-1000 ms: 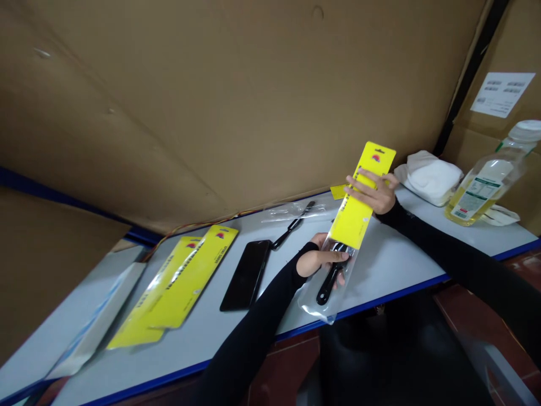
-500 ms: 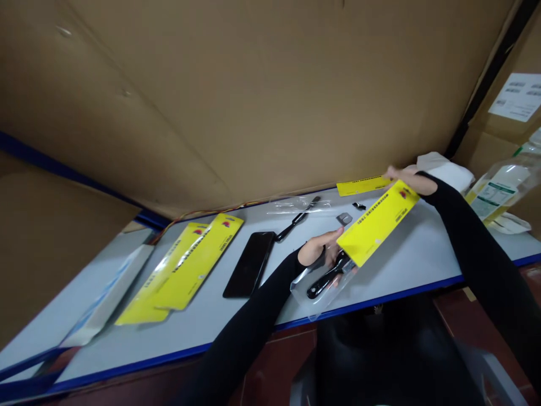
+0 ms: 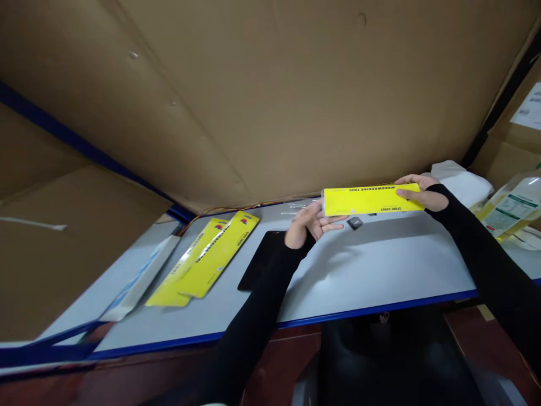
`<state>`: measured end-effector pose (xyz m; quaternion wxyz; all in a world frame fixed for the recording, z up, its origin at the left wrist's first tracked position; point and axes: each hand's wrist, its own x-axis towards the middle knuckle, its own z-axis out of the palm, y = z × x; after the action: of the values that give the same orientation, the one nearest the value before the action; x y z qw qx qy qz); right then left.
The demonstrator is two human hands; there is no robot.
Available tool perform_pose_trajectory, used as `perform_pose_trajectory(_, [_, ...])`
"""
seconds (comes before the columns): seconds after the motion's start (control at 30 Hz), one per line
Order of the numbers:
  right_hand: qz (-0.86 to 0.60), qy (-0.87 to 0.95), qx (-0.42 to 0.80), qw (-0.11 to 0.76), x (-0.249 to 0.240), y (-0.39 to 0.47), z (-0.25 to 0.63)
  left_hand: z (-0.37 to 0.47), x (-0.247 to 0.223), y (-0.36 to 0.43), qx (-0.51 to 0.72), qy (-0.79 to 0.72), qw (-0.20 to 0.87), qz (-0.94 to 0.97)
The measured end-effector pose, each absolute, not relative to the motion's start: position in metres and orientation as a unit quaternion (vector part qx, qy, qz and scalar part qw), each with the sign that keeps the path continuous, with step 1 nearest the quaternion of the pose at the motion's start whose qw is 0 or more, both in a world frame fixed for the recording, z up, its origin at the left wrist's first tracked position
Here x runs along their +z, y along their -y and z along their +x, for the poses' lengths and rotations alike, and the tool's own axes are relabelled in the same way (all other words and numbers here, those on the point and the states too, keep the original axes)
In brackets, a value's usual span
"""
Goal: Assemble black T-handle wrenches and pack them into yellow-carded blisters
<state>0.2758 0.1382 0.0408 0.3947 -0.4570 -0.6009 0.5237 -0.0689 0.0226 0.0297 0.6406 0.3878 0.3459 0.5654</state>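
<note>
Yellow woodworking-tool package [image 3: 361,201] – suspended above the worktop [image 3: 380,265] – is grasped at one end by the right hand's [image 3: 426,193] fingers, the left hand's [image 3: 310,224] spread open at the opposite end.

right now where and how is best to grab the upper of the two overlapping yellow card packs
I'd pinch the upper yellow pack mid-length by its right long edge, from the right: it lies flat, that edge looks free, and the left overlaps the lower pack.

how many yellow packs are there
3 visible: a held pack in the right hand, and on the table a top pack overlapping a lower pack. Another may be hidden behind the held pack.
</note>
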Motion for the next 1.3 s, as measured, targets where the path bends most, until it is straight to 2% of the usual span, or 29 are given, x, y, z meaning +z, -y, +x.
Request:
perform_pose_trajectory(0.13, [-0.430, 0.621, 0.517, 0.403, 0.049, -0.126, 0.275, -0.057, 0.014, -0.028, 0.593, -0.399, 0.560, 0.419])
perform_pose_trajectory(0.57, [-0.402, 0.623, 0.554, 0.380, 0.066, -0.115, 0.284, -0.051, 0.025, -0.018, 0.643, -0.443, 0.468, 0.414])
perform_pose_trajectory(0.67, [-0.413, 0.620, 0.548, 0.381, 0.064, -0.114, 0.278, -0.051, 0.025, -0.019, 0.641, -0.446, 0.464, 0.418])
perform_pose_trajectory(0.9, [-0.437, 0.600, 0.503, 0.443, 0.061, -0.107, 0.268, -0.047, 0.033, -0.011, 0.643, -0.423, 0.459, 0.444])
perform_pose_trajectory(1.17, [-0.430, 0.614, 0.524, 0.405, 0.050, -0.099, 0.258, -0.061, 0.034, -0.022, 0.550, -0.423, 0.569, 0.441])
perform_pose_trajectory(1.3, [-0.420, 0.592, 0.554, 0.408, 0.030, -0.104, 0.251, -0.089, 0.052, -0.022, 0.604, -0.432, 0.515, 0.429])
